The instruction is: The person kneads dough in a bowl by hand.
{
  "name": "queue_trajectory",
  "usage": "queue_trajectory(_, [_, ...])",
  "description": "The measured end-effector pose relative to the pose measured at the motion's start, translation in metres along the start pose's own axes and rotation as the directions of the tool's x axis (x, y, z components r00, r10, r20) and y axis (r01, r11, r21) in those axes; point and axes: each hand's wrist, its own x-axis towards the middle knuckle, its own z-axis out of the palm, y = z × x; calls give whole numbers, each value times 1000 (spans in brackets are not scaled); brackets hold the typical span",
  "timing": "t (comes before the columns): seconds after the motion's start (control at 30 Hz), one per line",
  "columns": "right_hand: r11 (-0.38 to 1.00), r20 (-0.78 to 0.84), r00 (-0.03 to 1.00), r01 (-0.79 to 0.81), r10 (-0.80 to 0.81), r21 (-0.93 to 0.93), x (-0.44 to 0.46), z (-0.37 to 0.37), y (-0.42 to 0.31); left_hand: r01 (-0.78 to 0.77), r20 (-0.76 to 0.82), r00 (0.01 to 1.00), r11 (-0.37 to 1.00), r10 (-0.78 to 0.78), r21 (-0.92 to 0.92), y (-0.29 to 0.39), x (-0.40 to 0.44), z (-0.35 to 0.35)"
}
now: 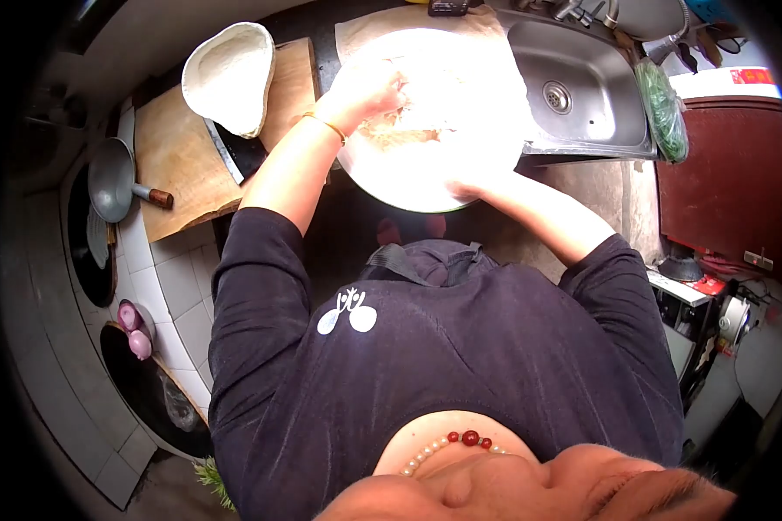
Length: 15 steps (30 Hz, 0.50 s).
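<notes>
A large white basin [417, 187] stands in front of me, and glare washes out much of its inside. In it lies a pale, doughy-looking mass [400, 135], its outline mostly lost in the brightness. My left hand [374, 89] is over the basin's left side with its fingers curled in at the pale mass; what they hold cannot be made out. At the near right rim, my right hand [471, 185] grips the basin, thumb toward the inside and the other fingers hidden.
On the left, a pear-shaped white vessel [228, 76] rests on a wooden board [169, 143]. A small pan [111, 187] and purple onions [137, 334] are farther left. A steel sink [613, 95] adjoins the basin's right side, with a green plastic bag [663, 113] hanging at its edge.
</notes>
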Motion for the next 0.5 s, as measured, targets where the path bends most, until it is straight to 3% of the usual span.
queue_trajectory(0.27, [999, 40, 999, 24, -23, -27, -17, -28, 11, 40, 53, 998, 999, -41, 24, 7, -2, -7])
queue_trajectory(0.5, [999, -8, 1000, 1, -1, 40, -2, -3, -11, 10, -23, 1000, 1000, -10, 0, 2, -6, 1])
